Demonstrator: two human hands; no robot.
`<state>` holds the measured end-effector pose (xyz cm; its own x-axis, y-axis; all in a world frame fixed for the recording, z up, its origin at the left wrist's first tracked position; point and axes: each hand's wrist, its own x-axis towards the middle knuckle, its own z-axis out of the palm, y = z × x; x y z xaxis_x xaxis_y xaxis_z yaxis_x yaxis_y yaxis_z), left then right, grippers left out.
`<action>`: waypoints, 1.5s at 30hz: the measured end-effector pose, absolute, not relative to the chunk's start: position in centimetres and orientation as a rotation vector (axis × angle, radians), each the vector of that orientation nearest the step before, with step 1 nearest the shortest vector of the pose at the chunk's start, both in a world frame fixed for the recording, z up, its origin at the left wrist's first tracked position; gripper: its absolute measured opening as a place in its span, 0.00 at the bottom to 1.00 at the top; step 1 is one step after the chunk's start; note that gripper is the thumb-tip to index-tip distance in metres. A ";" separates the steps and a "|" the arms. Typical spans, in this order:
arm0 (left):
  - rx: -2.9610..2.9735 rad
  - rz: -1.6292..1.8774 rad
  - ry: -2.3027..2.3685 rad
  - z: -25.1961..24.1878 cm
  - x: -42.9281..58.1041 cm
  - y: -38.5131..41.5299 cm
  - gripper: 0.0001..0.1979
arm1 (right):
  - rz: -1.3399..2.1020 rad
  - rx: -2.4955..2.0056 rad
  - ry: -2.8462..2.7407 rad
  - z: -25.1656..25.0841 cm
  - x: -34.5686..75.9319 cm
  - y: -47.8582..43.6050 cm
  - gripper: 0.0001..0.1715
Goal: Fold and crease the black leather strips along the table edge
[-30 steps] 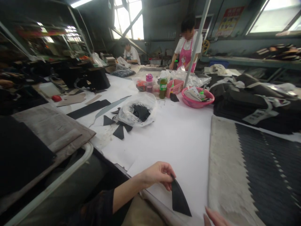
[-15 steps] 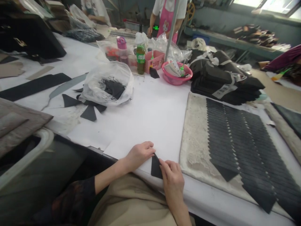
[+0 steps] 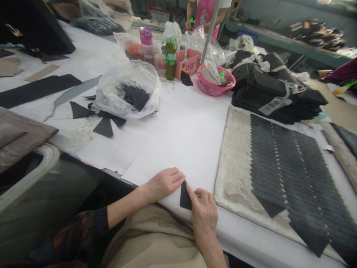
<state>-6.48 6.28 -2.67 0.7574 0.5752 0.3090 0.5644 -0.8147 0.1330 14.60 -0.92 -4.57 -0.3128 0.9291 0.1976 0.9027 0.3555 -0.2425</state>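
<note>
A small black triangular piece point(image 3: 185, 198) of sheet material, perhaps leather, lies at the front edge of the white-covered table point(image 3: 184, 137). My left hand point(image 3: 166, 182) has its fingers pressed together at the piece's upper tip. Along its right edge, the thumb and forefinger of my right hand point(image 3: 205, 210) are closed on it near that tip. To the right, rows of overlapping black pieces point(image 3: 290, 175) lie on a stained pale board point(image 3: 235, 163). The undersides of my fingertips are hidden.
An open clear plastic bag point(image 3: 108, 89) holds black scraps, with loose black pieces point(image 3: 104, 127) beside it. Further back stand a green bottle point(image 3: 170, 59), a pink basin point(image 3: 213, 88) and a tied black stack point(image 3: 267, 89). A person in a pink apron point(image 3: 205, 16) stands beyond.
My right hand's forefinger has moved up to the piece's tip, close to my left fingertips. My left fingers lie flatter and closer together. The camera view has tilted slightly downward.
</note>
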 end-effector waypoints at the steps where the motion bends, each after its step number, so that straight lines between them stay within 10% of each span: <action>1: 2.913 0.515 0.951 -2.6 -6.5 6.2 0.11 | 0.109 -1.622 -2.327 -4.6 14.6 -0.9 0.28; 45: 2.912 0.249 0.970 -1.9 -6.1 4.6 0.16 | 0.082 -1.701 -2.420 -3.2 13.7 -0.6 0.30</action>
<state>-6.11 4.60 -1.87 0.7885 0.6005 0.1333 0.5904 -0.7996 0.1099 13.66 -0.61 -3.21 -0.3279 0.9374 0.1171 0.9274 0.3431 -0.1494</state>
